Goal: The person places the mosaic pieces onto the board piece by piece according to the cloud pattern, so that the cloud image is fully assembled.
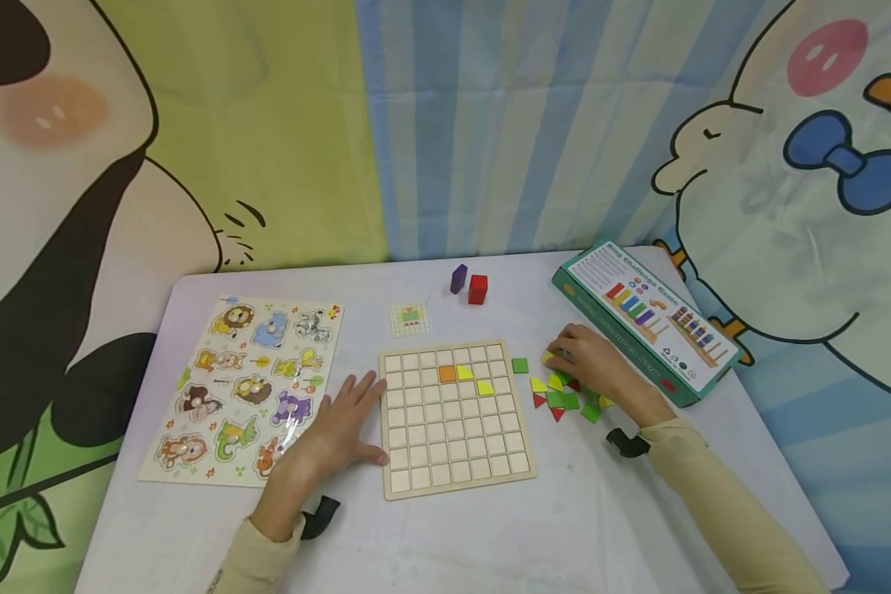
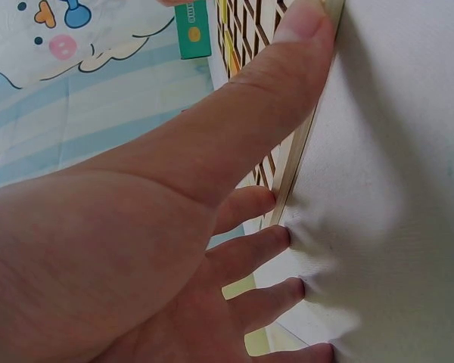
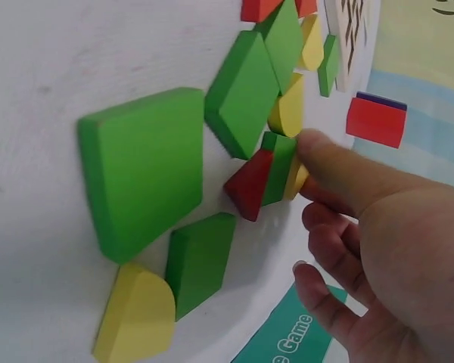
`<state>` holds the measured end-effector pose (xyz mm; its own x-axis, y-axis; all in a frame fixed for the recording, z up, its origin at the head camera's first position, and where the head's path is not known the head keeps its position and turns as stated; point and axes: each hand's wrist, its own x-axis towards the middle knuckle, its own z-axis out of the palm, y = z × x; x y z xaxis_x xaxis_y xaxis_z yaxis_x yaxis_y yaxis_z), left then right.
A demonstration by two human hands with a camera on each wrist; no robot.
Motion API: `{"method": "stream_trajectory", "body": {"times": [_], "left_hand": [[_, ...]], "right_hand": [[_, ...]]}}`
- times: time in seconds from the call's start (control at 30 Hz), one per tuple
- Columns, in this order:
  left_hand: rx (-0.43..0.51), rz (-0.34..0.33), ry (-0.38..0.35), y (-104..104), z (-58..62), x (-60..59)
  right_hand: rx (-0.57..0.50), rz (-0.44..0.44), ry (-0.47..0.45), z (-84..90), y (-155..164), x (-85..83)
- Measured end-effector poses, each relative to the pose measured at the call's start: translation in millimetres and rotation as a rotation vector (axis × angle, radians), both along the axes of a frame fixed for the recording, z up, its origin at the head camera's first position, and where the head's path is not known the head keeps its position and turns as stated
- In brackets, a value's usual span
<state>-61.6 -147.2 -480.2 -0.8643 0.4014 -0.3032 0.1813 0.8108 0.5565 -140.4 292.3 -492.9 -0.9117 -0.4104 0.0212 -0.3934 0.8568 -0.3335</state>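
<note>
Left hand (image 1: 341,425): lay flat and spread on the white table (image 1: 609,511), fingertips (image 2: 276,200) against the left rim of the wooden grid board (image 1: 454,417), thumb along its lower edge; it held nothing. Forearm ran in from the near left corner, wrist low.

Right hand (image 1: 592,363): rested palm-down over the loose pile of coloured pieces (image 1: 564,396) just right of the board, thumb tip (image 3: 318,145) touching a yellow piece (image 3: 296,178) beside a small red triangle (image 3: 250,187); other fingers loosely curled, nothing visibly lifted. Forearm came in from the near right, wrist bent slightly inward.

Board contents: one orange square (image 1: 447,374) and two yellow pieces (image 1: 475,379) in its upper rows.

Handling note, as judgement: picking cleanly called for isolating the yellow piece from its neighbours and pinching it by the edges, while the left hand kept the board from sliding.
</note>
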Motion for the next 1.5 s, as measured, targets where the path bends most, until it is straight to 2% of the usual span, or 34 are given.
{"method": "stream_trajectory", "body": {"times": [0.27,0.4,0.53,0.63,0.93,1.13,1.33,1.5], "left_hand": [[0.002,0.004,-0.004,1,-0.3,0.5],[-0.002,0.005,-0.008,2,1.4,0.6],[-0.004,0.005,0.001,2,2.5,0.2],[-0.004,0.002,0.002,2,2.1,-0.2],[-0.01,0.003,-0.004,1,3.7,-1.3],[-0.011,0.004,0.006,0,3.2,-1.2],[-0.007,0.008,-0.002,1,3.3,-0.6],[-0.01,0.009,-0.002,1,2.9,-1.0]], "right_hand": [[0.002,0.068,0.104,-4.3,-1,0.9],[-0.051,0.13,0.17,-0.2,-10,4.3],[-0.105,0.224,0.224,5.6,-31,13.3],[-0.108,0.281,0.238,7.1,-49,22.8],[-0.086,0.439,0.319,-3.4,-82,43.9],[-0.092,0.466,0.302,-7.4,-88,49.0],[-0.061,0.447,0.281,-7.8,-89,51.8],[-0.057,0.437,0.298,-7.7,-90,53.1]]}}
